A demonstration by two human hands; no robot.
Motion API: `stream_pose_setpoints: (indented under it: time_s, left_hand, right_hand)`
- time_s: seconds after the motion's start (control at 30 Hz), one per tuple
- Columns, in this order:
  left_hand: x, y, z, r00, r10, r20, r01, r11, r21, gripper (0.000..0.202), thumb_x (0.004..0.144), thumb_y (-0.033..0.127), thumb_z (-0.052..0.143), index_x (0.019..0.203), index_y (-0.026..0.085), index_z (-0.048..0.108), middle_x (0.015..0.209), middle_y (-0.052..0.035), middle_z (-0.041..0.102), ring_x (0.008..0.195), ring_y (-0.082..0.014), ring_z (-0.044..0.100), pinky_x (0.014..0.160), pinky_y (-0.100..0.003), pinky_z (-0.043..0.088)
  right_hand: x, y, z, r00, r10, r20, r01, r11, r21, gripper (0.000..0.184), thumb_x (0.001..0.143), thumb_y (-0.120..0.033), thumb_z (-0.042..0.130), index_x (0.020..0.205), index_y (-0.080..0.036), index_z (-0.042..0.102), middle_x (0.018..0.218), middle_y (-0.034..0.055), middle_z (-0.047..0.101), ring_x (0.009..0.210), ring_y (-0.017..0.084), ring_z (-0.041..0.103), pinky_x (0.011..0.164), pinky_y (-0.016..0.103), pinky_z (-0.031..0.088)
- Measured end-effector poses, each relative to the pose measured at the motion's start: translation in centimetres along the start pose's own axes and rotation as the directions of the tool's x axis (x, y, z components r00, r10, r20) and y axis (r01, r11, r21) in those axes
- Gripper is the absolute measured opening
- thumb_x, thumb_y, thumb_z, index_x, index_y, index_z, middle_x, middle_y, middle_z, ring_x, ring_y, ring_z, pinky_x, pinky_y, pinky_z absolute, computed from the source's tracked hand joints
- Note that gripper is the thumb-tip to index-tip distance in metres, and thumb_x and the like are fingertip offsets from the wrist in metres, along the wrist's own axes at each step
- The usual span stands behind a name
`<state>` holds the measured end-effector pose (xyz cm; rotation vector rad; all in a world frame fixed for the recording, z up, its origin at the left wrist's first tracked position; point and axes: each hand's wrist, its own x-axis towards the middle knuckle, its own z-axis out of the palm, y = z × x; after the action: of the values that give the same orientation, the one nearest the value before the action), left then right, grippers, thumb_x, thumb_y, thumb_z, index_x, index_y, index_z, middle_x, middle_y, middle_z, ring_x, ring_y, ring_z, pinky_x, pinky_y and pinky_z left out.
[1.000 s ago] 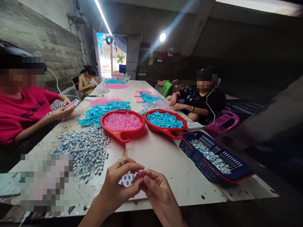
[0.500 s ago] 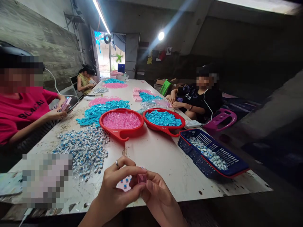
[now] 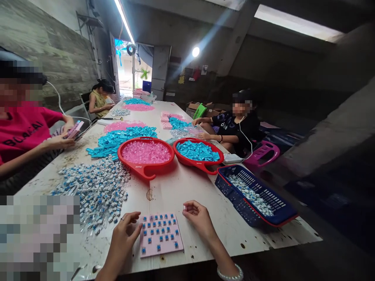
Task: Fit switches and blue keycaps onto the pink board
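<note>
At far left, a co-worker in a red shirt (image 3: 23,134) holds a pink plate (image 3: 74,129) up off the white table (image 3: 234,236), beside a heap of loose switches (image 3: 93,193). The left hand (image 3: 124,236), wearing a ring, lies loosely open with its fingers lightly curled, just beside the left edge of a pink board (image 3: 160,235). Blue switches (image 3: 159,230) stand in rows on the board, with gaps in the lower rows. The right hand (image 3: 199,219) is near the board, up and to its right, not touching it. Its thumb and forefinger pinch a small pale piece (image 3: 185,208), too small to identify. Farther along the table lie a red tray of pink pieces (image 3: 129,168) and a red tray of blue pieces (image 3: 187,160). At right, a blue basket (image 3: 253,195) holds more switches.
</note>
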<state>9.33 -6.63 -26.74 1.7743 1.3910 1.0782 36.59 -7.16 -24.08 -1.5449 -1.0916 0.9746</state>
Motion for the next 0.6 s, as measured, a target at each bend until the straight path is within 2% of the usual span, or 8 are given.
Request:
stream_pose_setpoints:
  time_s: [0.1,0.17,0.3,0.43,0.53,0.6]
  left_hand:
    - [-0.3,-0.3,0.7,1.0,-0.029,0.007,0.029,1.0,-0.011,0.029,0.079,0.044,0.055,0.093,0.021,0.066,0.094,-0.0065,0.067,0.083,-0.022,0.064,0.074,-0.034,0.054]
    - [-0.4,-0.2,1.0,1.0,-0.02,0.019,0.021,1.0,-0.007,0.028,0.08,0.042,0.054,0.095,0.021,0.066,0.098,-0.0079,0.065,0.091,-0.0235,0.063,0.08,-0.035,0.053]
    - [-0.4,-0.2,1.3,0.998,-0.007,0.069,0.004,0.999,0.044,0.029,0.08,0.037,0.055,0.104,0.023,0.065,0.106,-0.0083,0.063,0.101,-0.0256,0.059,0.089,-0.041,0.049]
    - [-0.5,-0.6,1.3,0.994,-0.01,0.106,0.003,0.997,0.072,0.031,0.08,0.037,0.055,0.107,0.025,0.063,0.111,-0.0078,0.061,0.103,-0.0265,0.058,0.09,-0.045,0.047]
    - [-0.6,-0.9,1.2,0.992,-0.024,0.124,0.016,0.998,0.065,0.031,0.081,0.039,0.054,0.108,0.025,0.063,0.112,-0.0082,0.06,0.104,-0.0266,0.057,0.09,-0.045,0.047]
    - [-0.6,-1.2,1.3,0.992,-0.025,0.125,0.018,0.998,0.057,0.032,0.081,0.039,0.055,0.109,0.025,0.063,0.113,-0.0085,0.059,0.105,-0.0269,0.056,0.091,-0.045,0.046]
  right_hand:
    - [1.7,1.5,0.0,0.998,-0.036,-0.044,0.021,0.957,-0.29,0.016,0.058,-0.015,0.06,0.074,-0.015,0.063,0.066,0.0026,0.063,0.06,0.017,0.057,0.064,0.03,0.046]
    - [2.5,2.1,0.0,0.998,-0.053,-0.027,0.038,0.914,-0.404,0.016,0.059,-0.014,0.057,0.074,-0.016,0.063,0.063,0.0014,0.061,0.059,0.017,0.056,0.062,0.03,0.045]
    - [3.2,2.5,-0.2,0.997,-0.08,-0.013,0.064,0.873,-0.483,0.017,0.062,-0.017,0.056,0.076,-0.014,0.064,0.062,0.0016,0.06,0.058,0.017,0.055,0.06,0.029,0.043]
    - [3.5,2.8,-0.6,0.995,-0.088,0.042,0.097,0.857,-0.507,0.018,0.064,-0.019,0.056,0.078,-0.014,0.065,0.064,0.002,0.061,0.059,0.017,0.056,0.06,0.027,0.043]
    - [4.2,2.7,-0.8,0.99,-0.079,0.115,0.13,0.82,-0.557,0.011,0.064,-0.018,0.057,0.072,-0.015,0.064,0.061,0.0006,0.06,0.059,0.016,0.056,0.06,0.026,0.042]
    - [5.2,2.4,-0.7,0.994,-0.072,0.087,0.11,0.78,-0.616,0.013,0.066,-0.018,0.056,0.075,-0.014,0.065,0.061,0.0017,0.061,0.061,0.017,0.058,0.062,0.027,0.042]
